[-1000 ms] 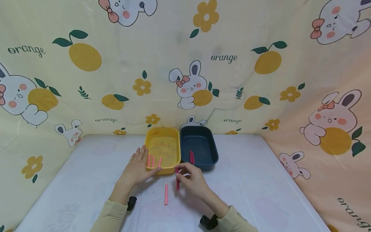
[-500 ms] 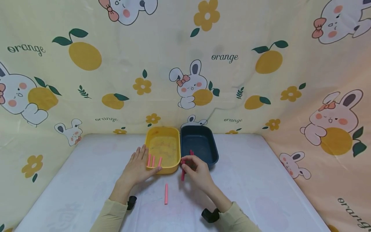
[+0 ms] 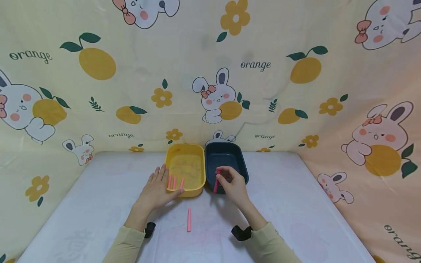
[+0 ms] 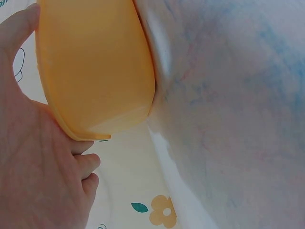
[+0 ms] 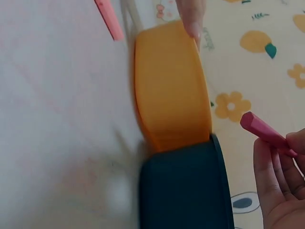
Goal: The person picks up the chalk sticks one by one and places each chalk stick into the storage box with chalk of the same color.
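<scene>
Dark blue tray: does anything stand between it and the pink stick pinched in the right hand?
Nothing visible does. The right hand holds the pink stick over the near rim of the dark blue tray, whose open top has no cover.

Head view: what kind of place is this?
Probably a small home-made tabletop set: a white-covered table, a cartoon rabbit-and-orange cloth backdrop, and a yellow bin beside a dark blue bin.

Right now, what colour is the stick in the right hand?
Dark pink stick in the right hand; clearest in the right wrist view.
</scene>
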`<state>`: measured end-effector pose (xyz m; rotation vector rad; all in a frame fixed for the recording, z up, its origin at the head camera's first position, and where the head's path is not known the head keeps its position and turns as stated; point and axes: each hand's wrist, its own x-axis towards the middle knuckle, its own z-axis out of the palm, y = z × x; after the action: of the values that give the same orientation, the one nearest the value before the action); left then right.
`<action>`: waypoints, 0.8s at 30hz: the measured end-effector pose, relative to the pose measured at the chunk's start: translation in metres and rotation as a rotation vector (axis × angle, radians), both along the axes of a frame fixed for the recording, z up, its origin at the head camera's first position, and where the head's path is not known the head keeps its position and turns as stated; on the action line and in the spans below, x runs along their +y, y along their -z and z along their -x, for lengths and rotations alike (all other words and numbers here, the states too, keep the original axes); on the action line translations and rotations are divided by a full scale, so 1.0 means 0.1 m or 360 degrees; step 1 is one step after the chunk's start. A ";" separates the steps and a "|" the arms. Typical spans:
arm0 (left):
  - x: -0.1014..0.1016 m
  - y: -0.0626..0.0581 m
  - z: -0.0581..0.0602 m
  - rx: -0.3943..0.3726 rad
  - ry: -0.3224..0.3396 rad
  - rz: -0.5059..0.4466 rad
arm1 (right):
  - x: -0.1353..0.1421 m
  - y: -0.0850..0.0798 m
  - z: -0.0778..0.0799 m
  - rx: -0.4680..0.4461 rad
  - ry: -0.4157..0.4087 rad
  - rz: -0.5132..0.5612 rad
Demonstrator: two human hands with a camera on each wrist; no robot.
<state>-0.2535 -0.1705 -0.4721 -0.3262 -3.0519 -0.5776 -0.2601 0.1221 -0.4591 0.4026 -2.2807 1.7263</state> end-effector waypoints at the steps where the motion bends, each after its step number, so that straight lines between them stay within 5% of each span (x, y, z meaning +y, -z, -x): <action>1: 0.00 0.00 0.00 -0.0002 -0.0001 -0.0001 | 0.01 0.00 0.02 -0.0013 0.0005 0.0002; 12: -0.01 0.03 0.00 -0.0010 0.0002 -0.0004 | 0.12 0.01 0.28 -0.0002 0.0089 -0.0162; 24: -0.03 0.00 0.00 -0.0003 0.0018 0.0004 | 0.26 0.08 0.61 -0.0127 0.0020 -0.0385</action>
<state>-0.2535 -0.1730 -0.4718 -0.3433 -3.0549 -0.5751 -0.3210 0.1483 -0.4675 0.3705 -2.5536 1.4891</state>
